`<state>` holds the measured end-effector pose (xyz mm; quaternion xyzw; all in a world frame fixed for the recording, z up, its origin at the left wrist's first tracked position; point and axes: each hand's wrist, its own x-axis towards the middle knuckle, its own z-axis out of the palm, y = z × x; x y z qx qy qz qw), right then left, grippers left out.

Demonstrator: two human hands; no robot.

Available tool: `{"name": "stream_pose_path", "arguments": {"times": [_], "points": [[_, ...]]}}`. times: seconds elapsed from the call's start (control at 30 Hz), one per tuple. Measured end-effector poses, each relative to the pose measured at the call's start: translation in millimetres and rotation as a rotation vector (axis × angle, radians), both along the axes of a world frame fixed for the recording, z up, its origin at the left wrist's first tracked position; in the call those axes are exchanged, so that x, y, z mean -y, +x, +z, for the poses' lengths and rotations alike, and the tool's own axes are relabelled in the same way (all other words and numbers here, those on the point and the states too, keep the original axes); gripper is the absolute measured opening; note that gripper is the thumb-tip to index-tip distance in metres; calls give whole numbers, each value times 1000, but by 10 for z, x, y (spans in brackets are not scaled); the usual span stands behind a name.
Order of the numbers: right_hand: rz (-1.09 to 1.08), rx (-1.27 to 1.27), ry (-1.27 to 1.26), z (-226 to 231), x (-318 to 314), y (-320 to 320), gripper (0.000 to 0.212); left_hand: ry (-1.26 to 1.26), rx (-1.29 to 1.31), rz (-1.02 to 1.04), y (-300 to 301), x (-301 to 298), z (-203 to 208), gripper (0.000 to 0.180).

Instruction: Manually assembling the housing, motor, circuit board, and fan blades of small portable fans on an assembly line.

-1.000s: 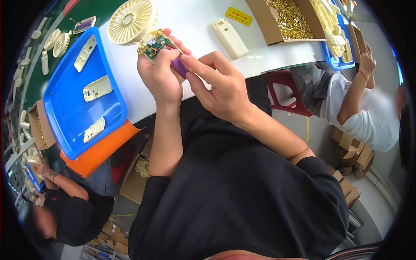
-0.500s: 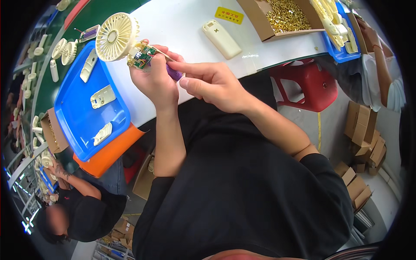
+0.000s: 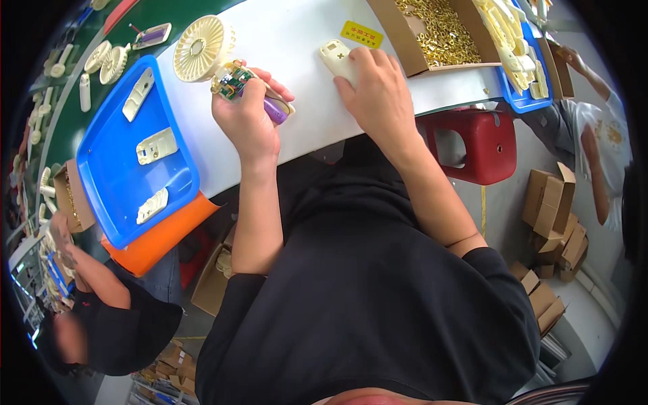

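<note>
In my left hand [image 3: 247,128] is a cream handheld fan [image 3: 198,48] with its handle opened up. A green circuit board [image 3: 233,79] with wires shows below the round grille, and a purple cylindrical battery [image 3: 275,111] lies along the handle. My left fingers and thumb are closed around this handle. To the right, my right hand [image 3: 382,94] grips a cream handle cover [image 3: 333,55] on the white table, thumb on one side and fingers on the other. Its upper end, with a cross-shaped hole, shows; my hand hides the rest.
A blue tray [image 3: 185,177] at the left holds several cream shell parts. A yellow card [image 3: 362,32] and a cardboard box [image 3: 417,62] of small gold pieces are at the far right, beside another blue tray [image 3: 525,102]. A red stool [image 3: 482,152] stands below; co-workers sit both sides.
My right hand has left the fan's handle, moved up and right, and taken hold of the cream cover on the table. My left hand still holds the fan, shifted slightly right in view.
</note>
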<state>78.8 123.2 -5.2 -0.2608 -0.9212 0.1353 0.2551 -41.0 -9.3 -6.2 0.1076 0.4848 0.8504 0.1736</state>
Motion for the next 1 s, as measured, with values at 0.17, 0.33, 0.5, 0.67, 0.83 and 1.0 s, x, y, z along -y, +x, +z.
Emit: {"name": "stream_pose_path", "arguments": {"times": [0.17, 0.33, 0.5, 0.67, 0.83, 1.0], "points": [[59, 210, -219, 256, -238, 44, 39, -2, 44, -17, -47, 15, 41, 25], [309, -101, -1031, 420, -173, 44, 51, -2, 56, 18, -23, 22, 40, 9], [426, -390, -1233, 366, 278, -61, 49, 48, 116, -14, 0, 2, -42, 9], [428, -478, -1166, 290, 369, -75, 53, 47, 47, -43, 22, -5, -22, 12], [490, -519, -952, 206, 361, -86, 53, 141, -6, -66, 46, -21, -88, 16], [448, -535, -865, 195, 365, -93, 54, 110, 83, -58, 120, -26, -18, 22]]}}
